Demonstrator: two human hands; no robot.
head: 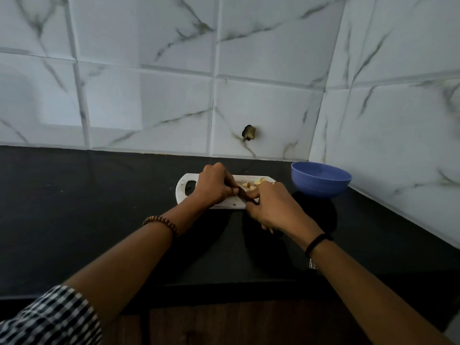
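Entry, head view. Work in hand: cutting food into small chunks on the cutting board, which lies on the dark bench toward the far wall, slotted handle end to the left.

Left hand: fingers curled down, tips bunched right at the blade. The uncut piece is hidden under them. I judge they pin it there so that it cannot roll, with the knuckles set forward to guide the cut.

Right hand: wrapped round the handle of the knife, forefinger laid straight along its back, which I judge is for downward pressure and a steady line. Only a short dark stretch of the knife shows between the two hands, and the handle itself is covered.

Cut pieces: pale yellow chunks heaped on the far right part of the board, just beyond the right hand. There they are out of the blade's path, and they lie on the side nearest the blue bowl.

Bowl: stands on the bench just right of the board, in the corner, and looks tipped toward the board. I cannot tell whether anything is in it. I judge it is placed to receive the chunks with a short sweep.

I cannot tell how much is left to cut.
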